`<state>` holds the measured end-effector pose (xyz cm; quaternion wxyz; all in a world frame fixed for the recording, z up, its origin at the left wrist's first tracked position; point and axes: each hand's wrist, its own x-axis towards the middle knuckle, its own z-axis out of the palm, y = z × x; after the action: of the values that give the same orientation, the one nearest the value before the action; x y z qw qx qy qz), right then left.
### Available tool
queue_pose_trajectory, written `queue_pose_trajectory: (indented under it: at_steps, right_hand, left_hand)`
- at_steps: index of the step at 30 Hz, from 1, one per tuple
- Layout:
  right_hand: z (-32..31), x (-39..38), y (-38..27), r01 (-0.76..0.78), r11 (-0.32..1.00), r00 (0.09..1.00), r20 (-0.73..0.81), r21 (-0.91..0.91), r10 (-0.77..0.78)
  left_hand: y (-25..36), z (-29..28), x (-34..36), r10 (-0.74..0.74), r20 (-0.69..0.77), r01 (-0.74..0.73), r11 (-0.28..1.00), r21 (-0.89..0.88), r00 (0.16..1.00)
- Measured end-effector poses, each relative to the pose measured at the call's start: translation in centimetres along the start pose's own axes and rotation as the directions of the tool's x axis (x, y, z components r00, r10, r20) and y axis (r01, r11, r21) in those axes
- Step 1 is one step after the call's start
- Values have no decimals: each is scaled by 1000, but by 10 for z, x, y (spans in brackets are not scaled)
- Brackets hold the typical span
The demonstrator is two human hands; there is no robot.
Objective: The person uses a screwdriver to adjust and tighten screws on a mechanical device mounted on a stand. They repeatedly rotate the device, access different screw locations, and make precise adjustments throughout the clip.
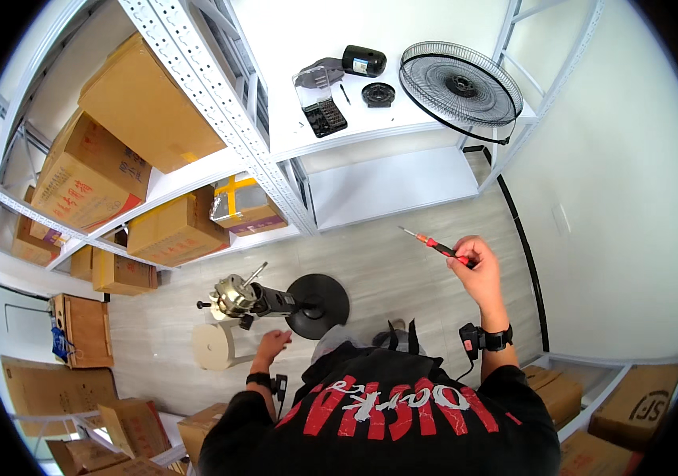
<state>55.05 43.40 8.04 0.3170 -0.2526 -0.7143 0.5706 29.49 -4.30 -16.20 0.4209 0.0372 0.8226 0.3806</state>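
My right hand (478,274) holds a red and black screwdriver (438,246) by its handle, its metal tip pointing up and left. My left hand (274,347) is low, its fingers curled; whether something small is in them is hidden. Just beyond it is a partly dismantled pedestal fan. Its bare metal motor (236,297) with a protruding shaft is at the left. A dark neck (274,301) joins it to the round black base (329,313). Both hands are apart from the fan.
Ahead, a white shelf (287,131) carries a wire fan grille (474,79), a black motor cover (364,61), a round black part (378,95) and an opened bit case (325,117). Cardboard boxes (152,103) fill the left rack. A cream stool (213,347) stands near the motor.
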Motion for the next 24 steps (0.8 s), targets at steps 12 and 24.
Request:
queue_pose_trajectory:
  at_steps: [12, 24]
  right_hand:
    - [-59, 80, 26, -236, 967, 972, 40, 91, 233]
    - [40, 324, 31, -29, 999, 958, 288, 26, 20]
  left_hand:
    - [241, 124, 145, 523, -84, -527, 848, -44, 848]
    - [472, 54, 278, 582, -403, -669, 734, -111, 706]
